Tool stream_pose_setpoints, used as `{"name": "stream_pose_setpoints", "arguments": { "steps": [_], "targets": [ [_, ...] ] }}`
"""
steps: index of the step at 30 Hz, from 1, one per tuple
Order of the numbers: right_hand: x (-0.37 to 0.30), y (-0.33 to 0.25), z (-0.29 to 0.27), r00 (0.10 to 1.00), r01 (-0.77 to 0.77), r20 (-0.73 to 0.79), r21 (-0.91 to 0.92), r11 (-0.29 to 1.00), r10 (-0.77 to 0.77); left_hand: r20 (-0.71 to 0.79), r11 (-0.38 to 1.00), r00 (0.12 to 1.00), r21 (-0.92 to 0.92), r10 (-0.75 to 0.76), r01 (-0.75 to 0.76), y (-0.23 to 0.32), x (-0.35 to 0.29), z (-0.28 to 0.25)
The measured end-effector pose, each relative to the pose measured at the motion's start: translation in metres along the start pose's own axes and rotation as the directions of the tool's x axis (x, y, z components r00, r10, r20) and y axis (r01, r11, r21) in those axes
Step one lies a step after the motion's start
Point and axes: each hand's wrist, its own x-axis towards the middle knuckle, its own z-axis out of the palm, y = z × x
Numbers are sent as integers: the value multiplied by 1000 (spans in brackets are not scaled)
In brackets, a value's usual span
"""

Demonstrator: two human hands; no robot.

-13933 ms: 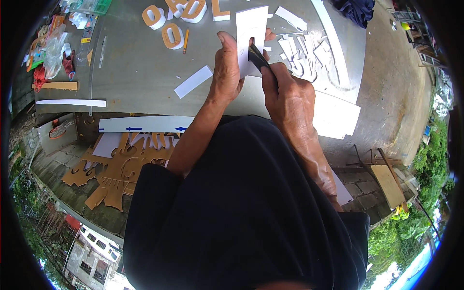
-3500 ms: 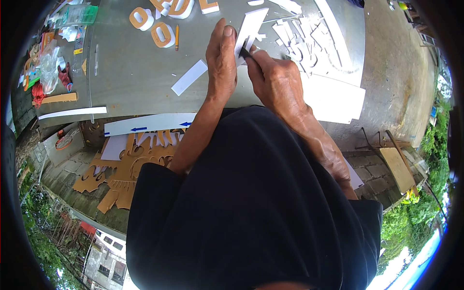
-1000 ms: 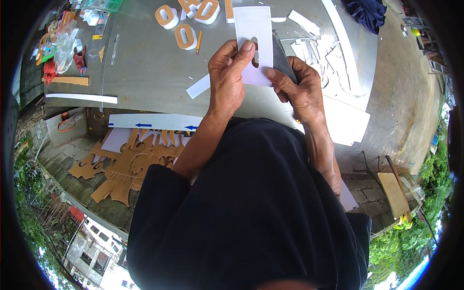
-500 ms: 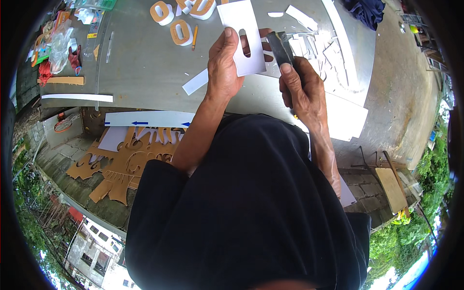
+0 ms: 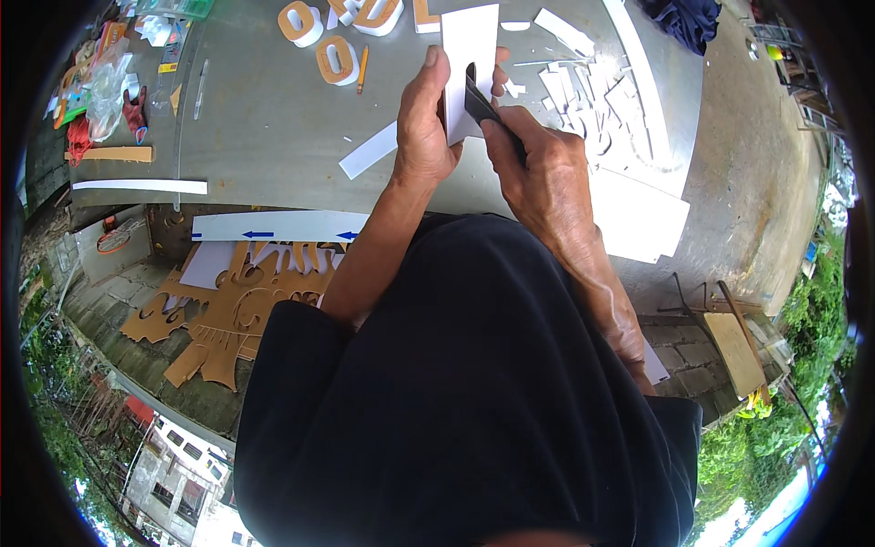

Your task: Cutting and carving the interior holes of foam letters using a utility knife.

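Note:
My left hand [image 5: 424, 123] is closed around a white sheet piece [image 5: 468, 36] with an oval slot cut through it, held upright above the table. Its thumb lies along the near left edge, and fingertips show past the right edge. In my right hand [image 5: 550, 173] is a dark grey flat sanding block [image 5: 479, 106], pinched between thumb and fingers. The block's tip slants up into the slot and covers most of the opening. Beyond the sheet stand white-sided letter shapes [image 5: 338, 60] with brown faces, beside a yellow pencil [image 5: 363, 70].
Loose white offcuts [image 5: 583, 100] lie to the right on the grey table [image 5: 273, 137]. Plastic bags [image 5: 109, 91] and small tools crowd the far left. A white panel [image 5: 643, 214] overhangs the front right edge. Brown cut-out sheets [image 5: 219, 314] rest below the table on the left.
My right hand has moved left and turned, bringing the sanding block from beside the sheet into its slot. My left hand still grips the sheet, which now stands straighter.

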Motion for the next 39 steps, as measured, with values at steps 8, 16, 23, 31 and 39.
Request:
{"name": "stream_pose_setpoints", "arguments": {
  "steps": [8,16,23,31,39],
  "targets": [
    [3,-11,-1,988,-146,84,196,970,132,-35,995,999,-89,42,-45,-8,-2,-5],
    [3,-4,12,998,-56,-10,126,991,57,-166,997,986,-76,-7,-6,-13,-10,4],
    [-1,-1,14,989,-146,26,252,957,144,-206,1000,978,-18,-24,21,-19,-18,4],
    [-1,1,3,982,-174,107,222,959,153,-76,998,995,13,60,-59,-22,-14,1],
    [1,2,4,994,-98,72,181,979,86,-79,997,994,4,74,-74,-22,-13,-1]
  ]
}}
